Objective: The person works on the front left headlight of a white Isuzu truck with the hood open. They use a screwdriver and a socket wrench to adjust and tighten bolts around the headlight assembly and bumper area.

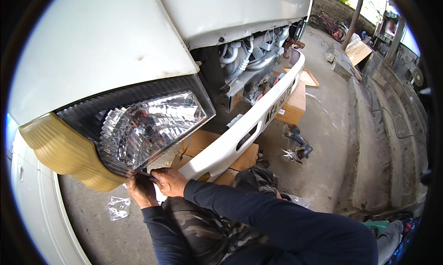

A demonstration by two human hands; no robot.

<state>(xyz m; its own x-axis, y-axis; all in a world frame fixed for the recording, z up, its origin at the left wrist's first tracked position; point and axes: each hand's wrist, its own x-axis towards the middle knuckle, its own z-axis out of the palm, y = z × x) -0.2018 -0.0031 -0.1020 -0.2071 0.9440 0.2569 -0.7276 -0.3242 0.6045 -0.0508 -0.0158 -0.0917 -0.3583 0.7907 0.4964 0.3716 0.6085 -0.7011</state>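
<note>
A clear headlight [154, 122] with a dark upper band sits at the front corner of a white vehicle [106, 39]. A yellowed, ribbed corner lens [69, 154] wraps round its outer side. Just under the headlight's lower corner, my left hand [140, 190] reaches up with its fingers bent. My right hand [170, 182] is curled close beside it, fingertips drawn together. Both seem to pinch something small and dark between them, too hidden to name. A white front bumper [230, 149] stands apart from the body, right behind my right hand.
Cardboard boxes [293, 103] lie under and beside the bumper. A dark power drill [300, 142] and pliers [290, 154] rest on the concrete floor. Clear plastic wrap [118, 207] lies at lower left. Concrete steps [383, 140] run along the right. Engine parts [249, 57] show behind the bumper.
</note>
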